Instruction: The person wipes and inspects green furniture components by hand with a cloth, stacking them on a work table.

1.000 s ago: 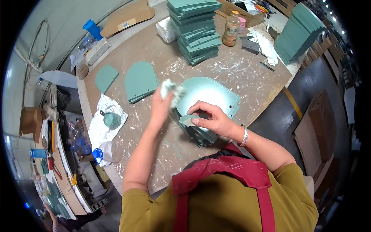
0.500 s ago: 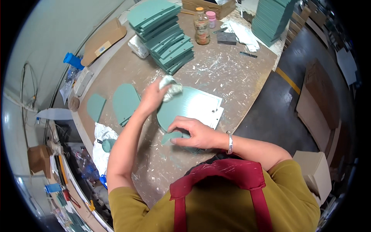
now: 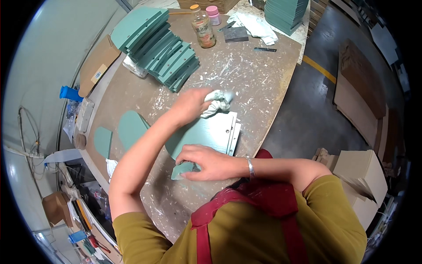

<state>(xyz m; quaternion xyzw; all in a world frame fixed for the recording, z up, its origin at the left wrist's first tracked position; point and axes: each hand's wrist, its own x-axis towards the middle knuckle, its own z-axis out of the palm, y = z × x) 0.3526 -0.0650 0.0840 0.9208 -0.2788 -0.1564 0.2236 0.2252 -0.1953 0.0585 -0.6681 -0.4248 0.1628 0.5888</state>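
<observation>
A rounded green panel (image 3: 200, 134) lies in front of me on the brown worktable, its straight right edge showing small holes. My left hand (image 3: 192, 105) is closed around a crumpled white cloth (image 3: 216, 104) at the panel's far edge. Over the near edge, my right hand (image 3: 204, 162) is closed on a small green piece (image 3: 179, 170), whose kind I cannot make out; part of it is hidden under the fingers. To the left, partly behind my left forearm, lie another rounded green panel (image 3: 131, 128) and a smaller one (image 3: 103, 141).
A leaning stack of green panels (image 3: 160, 57) stands at the far left. Further right are a glass bottle (image 3: 203, 31), a pink jar (image 3: 213, 16), a dark block (image 3: 236, 34), white cloths (image 3: 254, 26) and a black pen-like tool (image 3: 265, 49). Another green stack (image 3: 285, 15) rises beyond.
My left hand has moved the cloth rightward along the panel's far edge. My right hand stays at the near edge with the small green piece. The whole view has shifted.
</observation>
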